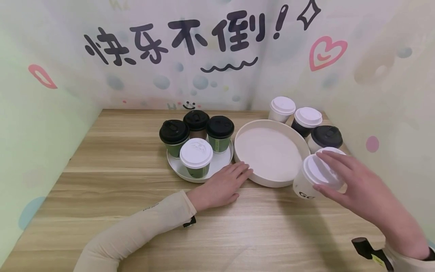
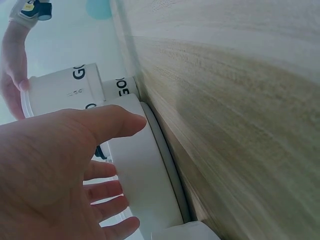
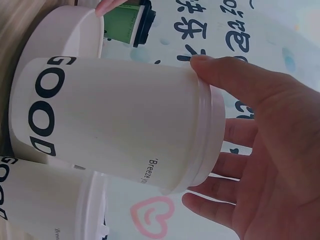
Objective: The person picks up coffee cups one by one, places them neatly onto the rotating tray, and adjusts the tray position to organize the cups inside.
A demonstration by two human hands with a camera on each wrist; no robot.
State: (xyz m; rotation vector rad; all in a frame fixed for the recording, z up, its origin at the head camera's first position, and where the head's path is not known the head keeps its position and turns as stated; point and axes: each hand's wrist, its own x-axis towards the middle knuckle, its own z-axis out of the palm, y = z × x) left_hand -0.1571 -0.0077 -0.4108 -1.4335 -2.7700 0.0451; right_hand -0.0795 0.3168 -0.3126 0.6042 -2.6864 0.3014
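Note:
My right hand (image 1: 365,189) grips a white paper cup (image 3: 115,120) by its white lid, thumb on one side and fingers on the other. The cup carries black "GOOD" lettering and overlaps the right rim of a large round cream tray (image 1: 272,151) in the head view. My left hand (image 1: 222,185) rests its fingertips at the tray's near-left rim, fingers extended; the left wrist view shows its thumb (image 2: 117,122) along the outer wall. Behind the held cup stands another white-lidded cup (image 3: 50,200), partly hidden, also marked "GOOD".
Left of the tray, a smaller white plate (image 1: 180,172) bears a white-lidded green cup (image 1: 197,156) and several black-lidded cups (image 1: 220,132). Along the tray's right stand a white cup (image 1: 282,108), a white-lidded black cup (image 1: 307,121) and a black-lidded cup (image 1: 326,138), near the right wall.

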